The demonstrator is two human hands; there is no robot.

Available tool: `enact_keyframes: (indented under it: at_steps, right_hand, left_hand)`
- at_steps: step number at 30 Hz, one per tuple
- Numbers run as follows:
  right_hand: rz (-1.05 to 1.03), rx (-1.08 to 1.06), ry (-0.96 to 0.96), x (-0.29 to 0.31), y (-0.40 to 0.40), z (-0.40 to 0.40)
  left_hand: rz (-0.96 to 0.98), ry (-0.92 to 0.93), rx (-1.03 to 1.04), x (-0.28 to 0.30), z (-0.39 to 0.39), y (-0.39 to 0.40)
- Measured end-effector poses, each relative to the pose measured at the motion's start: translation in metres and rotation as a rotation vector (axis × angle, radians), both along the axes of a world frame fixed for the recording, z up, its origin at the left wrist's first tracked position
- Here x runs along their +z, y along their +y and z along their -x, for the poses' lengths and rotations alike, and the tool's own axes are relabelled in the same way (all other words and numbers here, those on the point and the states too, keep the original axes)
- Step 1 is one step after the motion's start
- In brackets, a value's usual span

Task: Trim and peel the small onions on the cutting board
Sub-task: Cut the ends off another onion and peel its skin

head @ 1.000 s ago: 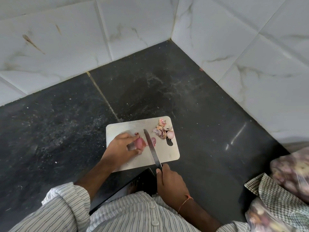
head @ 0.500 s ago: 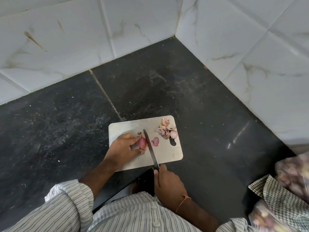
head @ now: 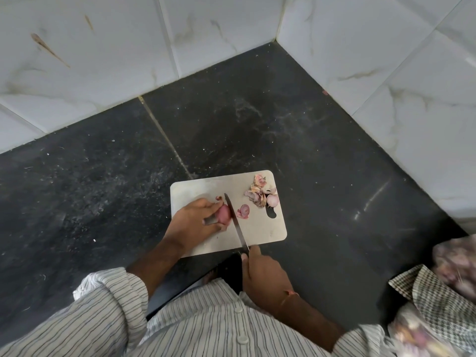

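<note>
Two hands work at the board (head: 260, 233) on the dark tabletop (head: 90, 181): the left hand (head: 197, 220) pinches an onion (head: 224, 214), the knife (head: 237, 222) stands against its right end, a cut slice (head: 243, 211) and peels (head: 260, 193) lie beyond, and the right hand (head: 265, 275) grips the handle.

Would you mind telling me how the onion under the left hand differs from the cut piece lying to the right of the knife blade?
The held onion is larger and mostly whole; the cut piece is a small trimmed-off end. The left hand grips the held onion against the cutting board, while the cut piece lies loose, untouched. The knife blade sits against the held onion, apart from the cut piece. Both are pinkish and rest on the board.
</note>
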State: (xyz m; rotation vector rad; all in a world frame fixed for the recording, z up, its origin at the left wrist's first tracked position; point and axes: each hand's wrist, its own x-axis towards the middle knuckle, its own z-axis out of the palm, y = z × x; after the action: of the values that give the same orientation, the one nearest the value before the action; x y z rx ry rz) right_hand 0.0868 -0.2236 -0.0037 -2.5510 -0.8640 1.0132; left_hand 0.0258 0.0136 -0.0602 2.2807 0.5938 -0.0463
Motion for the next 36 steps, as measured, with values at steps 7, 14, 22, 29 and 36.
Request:
enact_keyframes:
  at_steps: [7,14,22,29,36]
  right_hand:
    - [-0.022,-0.031,-0.001,-0.014,0.021,-0.002]
    - [0.144,0.002,0.001,-0.013,-0.022,0.015]
    - [0.105,-0.041,-0.077,-0.015,-0.029,0.002]
    - [-0.030,-0.101,-0.088,-0.015,-0.027,0.001]
    - [-0.022,-0.085,-0.133,-0.013,-0.033,-0.009]
  left_hand:
    - [0.000,0.010,-0.012,0.001,0.001,-0.002]
    - [0.040,-0.005,0.020,0.000,0.004,-0.001]
    - [0.104,-0.035,0.050,0.002,0.009,-0.005]
    - [0.118,-0.017,0.064,0.005,0.009,-0.003]
    - [0.077,0.001,0.071,0.012,0.008,-0.005]
